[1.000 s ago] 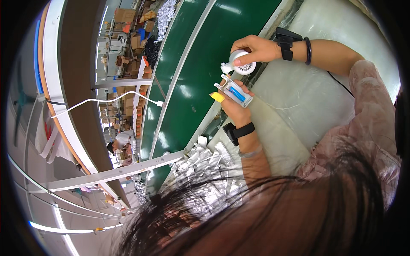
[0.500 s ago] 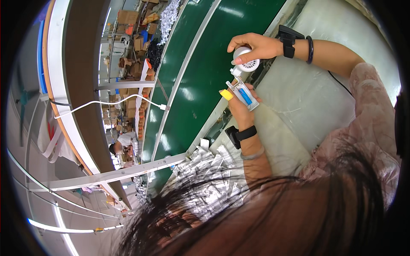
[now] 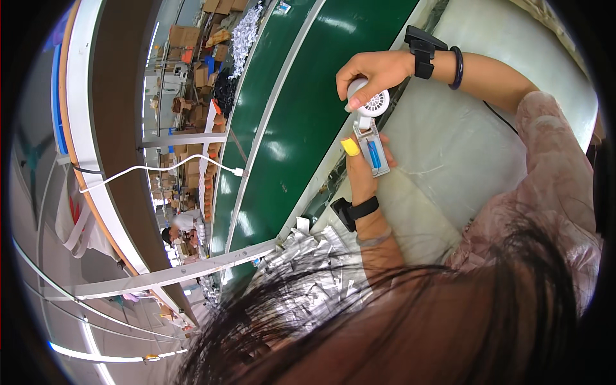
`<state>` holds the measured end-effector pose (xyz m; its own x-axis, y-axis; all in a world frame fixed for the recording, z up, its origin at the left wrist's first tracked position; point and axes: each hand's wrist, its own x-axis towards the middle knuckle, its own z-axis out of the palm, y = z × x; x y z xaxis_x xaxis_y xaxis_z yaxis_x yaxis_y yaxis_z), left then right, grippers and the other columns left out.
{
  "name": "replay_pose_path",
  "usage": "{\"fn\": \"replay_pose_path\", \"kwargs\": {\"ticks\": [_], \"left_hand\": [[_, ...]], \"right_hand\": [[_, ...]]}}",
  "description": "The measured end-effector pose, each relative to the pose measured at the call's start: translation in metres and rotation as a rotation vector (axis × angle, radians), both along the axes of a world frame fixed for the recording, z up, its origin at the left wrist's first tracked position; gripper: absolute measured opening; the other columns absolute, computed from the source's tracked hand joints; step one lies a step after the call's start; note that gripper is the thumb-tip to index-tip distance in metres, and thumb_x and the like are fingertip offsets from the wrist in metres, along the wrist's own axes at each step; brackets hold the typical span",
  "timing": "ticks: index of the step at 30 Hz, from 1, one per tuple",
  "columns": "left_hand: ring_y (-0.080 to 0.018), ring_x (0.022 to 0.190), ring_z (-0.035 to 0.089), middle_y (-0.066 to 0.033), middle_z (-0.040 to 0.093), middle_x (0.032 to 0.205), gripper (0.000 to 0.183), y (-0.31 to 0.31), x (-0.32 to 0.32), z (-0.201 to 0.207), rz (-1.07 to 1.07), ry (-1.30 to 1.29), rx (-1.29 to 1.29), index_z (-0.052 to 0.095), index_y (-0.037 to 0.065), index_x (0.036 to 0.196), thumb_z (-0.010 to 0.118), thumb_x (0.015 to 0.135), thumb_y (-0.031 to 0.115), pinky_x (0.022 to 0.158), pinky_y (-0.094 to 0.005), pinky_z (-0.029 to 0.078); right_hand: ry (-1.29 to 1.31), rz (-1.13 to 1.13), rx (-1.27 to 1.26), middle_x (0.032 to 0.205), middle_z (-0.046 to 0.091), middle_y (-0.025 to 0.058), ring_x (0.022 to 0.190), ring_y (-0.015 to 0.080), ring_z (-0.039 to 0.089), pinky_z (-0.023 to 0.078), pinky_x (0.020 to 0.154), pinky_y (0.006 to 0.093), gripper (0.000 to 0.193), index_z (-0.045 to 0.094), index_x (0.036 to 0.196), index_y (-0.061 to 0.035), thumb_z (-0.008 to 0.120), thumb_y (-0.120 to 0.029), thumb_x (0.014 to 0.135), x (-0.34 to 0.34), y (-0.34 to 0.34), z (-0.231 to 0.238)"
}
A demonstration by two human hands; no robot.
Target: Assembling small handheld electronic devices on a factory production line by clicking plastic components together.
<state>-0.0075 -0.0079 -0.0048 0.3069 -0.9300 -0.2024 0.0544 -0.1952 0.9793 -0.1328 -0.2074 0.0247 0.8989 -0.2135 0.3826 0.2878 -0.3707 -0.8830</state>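
Note:
A small white handheld fan is between my two hands. My right hand grips its round fan head, thumb across the front and fingers curled over the far side. My left hand, with yellow tape round a fingertip, holds the open handle casing from below. Inside this casing lies a blue cylinder that looks like a battery cell. A short white neck touches the casing's top end; whether it is seated there I cannot tell. Most of my left fingers are hidden behind the casing.
A green conveyor belt runs beyond my hands. Silvery-white strips are heaped beside my left forearm. A pale plastic-covered surface lies under my right arm. A white cable hangs across the left; another person is farther off.
My right hand has brought the fan head slightly down and closer in line with the casing. The casing has turned more upright in my left hand, and the whole view has shifted a little.

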Motion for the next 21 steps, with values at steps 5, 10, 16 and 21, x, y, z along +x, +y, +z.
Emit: {"fn": "replay_pose_path", "kwargs": {"ticks": [5,10,16,21], "left_hand": [[-0.0142,0.054,0.056,-0.0074,0.060,0.082,0.074,0.002,-0.004,0.002,-0.095,-0.016,0.024,0.053,0.004,0.105,0.020,0.092,0.069,0.052,-0.0299,0.052],[-0.0142,0.054,0.056,-0.0080,0.060,0.082,0.074,0.002,-0.004,0.002,-0.189,0.022,0.046,0.052,0.004,0.105,0.021,0.092,0.070,0.051,-0.0284,0.050],[-0.0146,0.055,0.057,-0.0087,0.061,0.083,0.075,0.001,-0.009,0.004,-0.257,0.026,0.015,0.051,0.003,0.107,0.021,0.091,0.070,0.050,-0.0275,0.049],[-0.0177,0.053,0.058,-0.0126,0.062,0.088,0.076,0.002,-0.005,-0.002,-0.294,0.066,0.025,0.048,0.005,0.117,0.019,0.091,0.070,0.048,-0.0308,0.049]], "right_hand": [[0.115,0.082,-0.086,0.087,0.065,0.0077,0.082,0.0156,0.062,0.050,0.073,0.0281,0.046,0.063,0.094,0.0018,0.071,-0.042,0.082,-0.001,-0.003,0.001],[0.195,0.120,-0.093,0.083,0.065,0.0072,0.079,0.0150,0.062,0.050,0.070,0.0282,0.047,0.065,0.091,0.0013,0.071,-0.044,0.081,-0.002,-0.002,0.003],[0.326,0.146,-0.116,0.080,0.065,0.0057,0.076,0.0142,0.062,0.049,0.067,0.0279,0.051,0.066,0.088,0.0006,0.070,-0.049,0.080,-0.001,-0.005,0.003],[0.353,0.183,-0.107,0.079,0.065,0.0059,0.074,0.0143,0.062,0.049,0.066,0.0276,0.052,0.067,0.088,0.0005,0.069,-0.051,0.080,-0.001,-0.003,0.003]]}}
